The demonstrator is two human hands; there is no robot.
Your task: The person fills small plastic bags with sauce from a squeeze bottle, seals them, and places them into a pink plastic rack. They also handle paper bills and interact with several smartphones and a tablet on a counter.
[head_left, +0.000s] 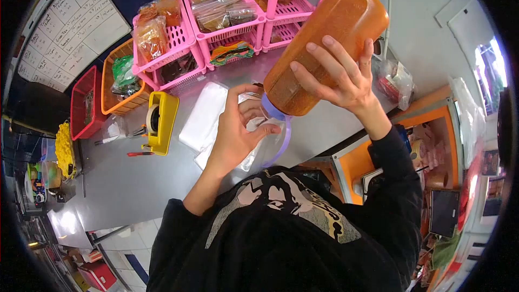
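Right hand (346, 81) grasping tilted orange jar (324, 48), centre frame; left hand (238, 130) pinching clear bag (259, 140) open: pour slowly, mouth kept over bag.

— What did the right hand (346, 78) hold?
— A big orange jar (324, 43), tipped mouth-down.
— And the left hand (238, 127)?
— It gripped a clear bag (259, 146) just under the jar, above the grey table (124, 184).

We wear a black long-sleeved top (281, 238) with a pale, yellowish printed graphic across the chest, sleeves pushed back from both bare hands.
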